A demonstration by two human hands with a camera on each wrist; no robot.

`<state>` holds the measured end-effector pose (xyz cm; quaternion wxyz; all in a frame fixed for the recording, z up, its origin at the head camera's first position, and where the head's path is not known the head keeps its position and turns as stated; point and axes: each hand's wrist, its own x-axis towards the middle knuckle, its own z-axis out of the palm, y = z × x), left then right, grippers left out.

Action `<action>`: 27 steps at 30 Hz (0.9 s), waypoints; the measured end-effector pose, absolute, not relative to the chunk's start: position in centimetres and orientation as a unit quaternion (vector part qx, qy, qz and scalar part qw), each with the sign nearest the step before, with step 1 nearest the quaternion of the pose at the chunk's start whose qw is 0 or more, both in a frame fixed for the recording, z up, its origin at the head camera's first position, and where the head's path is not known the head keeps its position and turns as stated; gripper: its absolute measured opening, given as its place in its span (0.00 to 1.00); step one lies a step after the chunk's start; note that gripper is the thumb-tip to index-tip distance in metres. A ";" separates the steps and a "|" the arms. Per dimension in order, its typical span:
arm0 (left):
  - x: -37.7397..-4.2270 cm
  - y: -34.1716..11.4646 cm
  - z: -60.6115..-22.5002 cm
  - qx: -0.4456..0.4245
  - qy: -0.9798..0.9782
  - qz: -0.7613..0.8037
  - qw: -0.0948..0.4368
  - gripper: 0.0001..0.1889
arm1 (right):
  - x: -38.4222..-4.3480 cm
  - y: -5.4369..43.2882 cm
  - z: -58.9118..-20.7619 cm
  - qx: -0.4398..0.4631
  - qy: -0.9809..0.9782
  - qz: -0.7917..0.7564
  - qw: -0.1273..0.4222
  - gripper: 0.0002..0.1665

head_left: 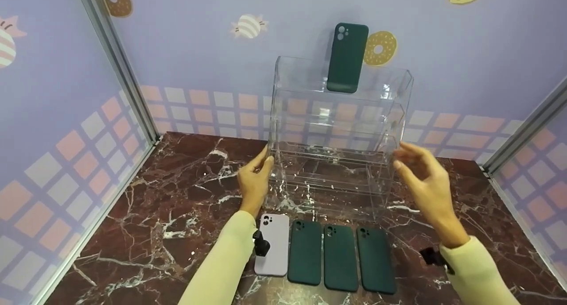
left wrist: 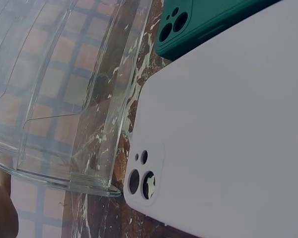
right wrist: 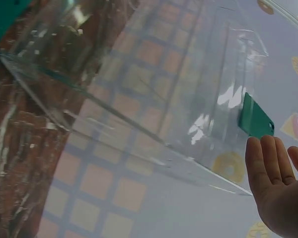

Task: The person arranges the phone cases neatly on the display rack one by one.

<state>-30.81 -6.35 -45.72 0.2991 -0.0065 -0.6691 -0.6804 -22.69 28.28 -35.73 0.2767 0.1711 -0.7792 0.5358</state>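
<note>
A clear tiered display rack (head_left: 336,130) stands on the marbled tabletop, with a dark green phone case (head_left: 347,57) upright in its top tier. My left hand (head_left: 257,176) is against the rack's left side, its fingertips at the edge. Beside the right side is my right hand (head_left: 423,174), fingers extended and holding nothing; whether its fingertips touch the rack I cannot tell. In front of the rack lie a pale lilac phone case (head_left: 274,252) and three dark green ones, a left (head_left: 304,254), a middle (head_left: 340,260) and a right (head_left: 376,263), in a row.
A lavender wall (head_left: 199,52) printed with sweets and pastel squares rises close behind the rack. Side panels with metal corner posts (head_left: 119,61) enclose the marbled tabletop (head_left: 177,225) left and right.
</note>
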 end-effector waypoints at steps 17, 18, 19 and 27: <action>-30.9 -6.6 -45.6 -0.006 -0.675 -0.683 0.280 0.17 | -20.8 32.0 -41.7 0.188 -0.837 0.479 0.187 0.24; -30.9 -6.7 -45.5 -0.007 -0.675 -0.683 0.279 0.17 | -20.7 32.2 -42.0 0.190 -0.839 0.478 0.180 0.24; -30.9 -6.7 -45.5 -0.006 -0.675 -0.684 0.278 0.17 | -20.6 32.4 -42.2 0.192 -0.841 0.476 0.172 0.24; -30.7 -6.7 -45.5 -0.002 -0.672 -0.690 0.270 0.17 | -20.2 33.9 -44.5 0.188 -0.866 0.454 0.093 0.22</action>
